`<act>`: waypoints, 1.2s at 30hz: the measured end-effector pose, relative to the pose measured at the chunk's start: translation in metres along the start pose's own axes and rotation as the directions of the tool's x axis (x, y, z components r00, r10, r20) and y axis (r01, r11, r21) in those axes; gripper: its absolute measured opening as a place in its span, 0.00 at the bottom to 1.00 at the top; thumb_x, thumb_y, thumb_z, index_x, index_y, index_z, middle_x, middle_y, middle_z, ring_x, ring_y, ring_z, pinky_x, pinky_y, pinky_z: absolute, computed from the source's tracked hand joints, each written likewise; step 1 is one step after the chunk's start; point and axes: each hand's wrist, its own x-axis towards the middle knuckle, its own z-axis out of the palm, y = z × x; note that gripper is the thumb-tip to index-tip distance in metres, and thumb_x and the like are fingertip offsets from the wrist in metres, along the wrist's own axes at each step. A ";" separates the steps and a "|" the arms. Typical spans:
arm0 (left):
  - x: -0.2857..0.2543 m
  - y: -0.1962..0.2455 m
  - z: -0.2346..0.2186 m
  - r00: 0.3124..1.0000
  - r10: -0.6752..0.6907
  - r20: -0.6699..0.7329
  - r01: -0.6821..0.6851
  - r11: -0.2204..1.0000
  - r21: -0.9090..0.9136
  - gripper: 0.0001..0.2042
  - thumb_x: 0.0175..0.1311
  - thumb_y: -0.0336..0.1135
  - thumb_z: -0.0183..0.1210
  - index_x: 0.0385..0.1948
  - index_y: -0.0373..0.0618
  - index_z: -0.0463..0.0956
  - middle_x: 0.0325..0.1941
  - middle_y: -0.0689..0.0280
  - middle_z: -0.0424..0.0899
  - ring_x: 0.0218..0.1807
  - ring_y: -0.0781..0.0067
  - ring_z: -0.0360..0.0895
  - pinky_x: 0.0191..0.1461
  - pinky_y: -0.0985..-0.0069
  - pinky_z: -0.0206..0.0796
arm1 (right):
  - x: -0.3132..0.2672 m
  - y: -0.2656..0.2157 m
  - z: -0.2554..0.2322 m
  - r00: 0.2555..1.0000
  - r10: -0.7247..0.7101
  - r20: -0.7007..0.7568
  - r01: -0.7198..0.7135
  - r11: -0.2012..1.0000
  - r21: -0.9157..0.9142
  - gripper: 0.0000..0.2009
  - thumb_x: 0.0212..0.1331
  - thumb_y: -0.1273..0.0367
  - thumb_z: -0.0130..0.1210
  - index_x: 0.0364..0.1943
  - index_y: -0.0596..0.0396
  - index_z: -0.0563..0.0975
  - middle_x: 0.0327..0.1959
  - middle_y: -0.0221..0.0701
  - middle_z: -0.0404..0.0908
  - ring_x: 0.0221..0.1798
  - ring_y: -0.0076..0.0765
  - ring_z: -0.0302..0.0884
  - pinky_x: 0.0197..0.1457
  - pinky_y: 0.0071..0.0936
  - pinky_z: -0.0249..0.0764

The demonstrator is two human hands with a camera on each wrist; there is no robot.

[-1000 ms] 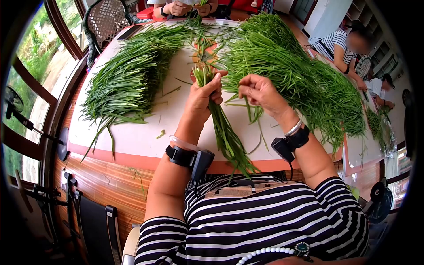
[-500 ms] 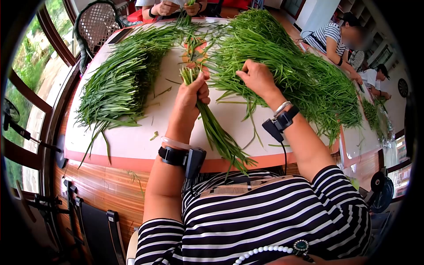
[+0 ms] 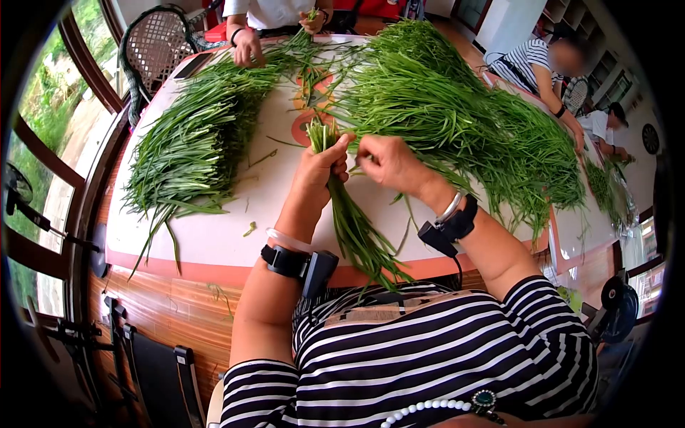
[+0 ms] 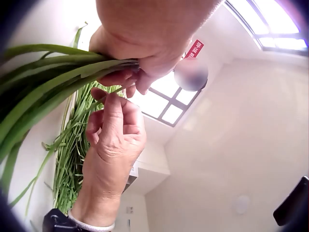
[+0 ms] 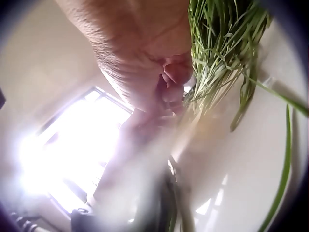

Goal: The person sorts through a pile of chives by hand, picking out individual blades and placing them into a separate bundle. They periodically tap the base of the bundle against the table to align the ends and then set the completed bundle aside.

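Note:
My left hand (image 3: 317, 171) grips a bundle of long green stalks (image 3: 357, 232) just below its pale cut ends, and the leaves hang down towards the table's front edge. Close on its right is my right hand (image 3: 391, 165), fingers curled. The left wrist view shows the right hand (image 4: 113, 137) with thumb and forefinger pinching a thin green stalk (image 4: 119, 90) beside the left hand (image 4: 145, 36). In the right wrist view much of the lower part is blurred.
A heap of loose green stalks (image 3: 442, 107) covers the table's right side, and a combed pile (image 3: 189, 135) lies on the left. Scraps lie between them on the white tabletop (image 3: 278, 228). One person (image 3: 275, 14) works opposite; others sit at the right.
My right hand has come down and left, close to the left hand. The bundle in my left hand has shifted slightly. The person opposite has reached one hand to the left pile.

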 end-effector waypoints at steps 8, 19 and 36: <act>0.005 0.000 -0.009 0.990 0.138 -0.040 -0.140 0.989 -0.051 0.06 0.67 0.37 0.57 0.34 0.45 0.73 0.30 0.69 0.77 0.34 0.76 0.75 0.38 0.73 0.71 | 0.025 0.061 -0.066 0.967 -0.012 -0.255 -0.127 0.845 -0.520 0.03 0.55 0.70 0.59 0.30 0.52 0.79 0.33 0.38 0.79 0.37 0.49 0.79 0.39 0.42 0.76; 0.007 -0.003 -0.009 0.996 0.080 0.045 -0.077 0.995 -0.062 0.08 0.69 0.35 0.56 0.32 0.42 0.72 0.25 0.66 0.76 0.26 0.73 0.75 0.31 0.74 0.72 | 0.025 0.075 -0.070 0.928 0.170 -0.332 -0.322 0.814 -0.483 0.12 0.56 0.67 0.61 0.42 0.49 0.74 0.38 0.36 0.78 0.42 0.51 0.79 0.40 0.43 0.76; 0.003 -0.004 -0.002 0.989 0.124 0.077 -0.114 0.986 -0.121 0.11 0.68 0.36 0.57 0.44 0.39 0.74 0.20 0.72 0.66 0.23 0.78 0.64 0.30 0.78 0.60 | 0.019 0.014 -0.051 0.957 0.081 -0.280 -0.115 0.988 -0.105 0.03 0.57 0.73 0.58 0.34 0.58 0.77 0.27 0.34 0.82 0.29 0.35 0.81 0.33 0.27 0.75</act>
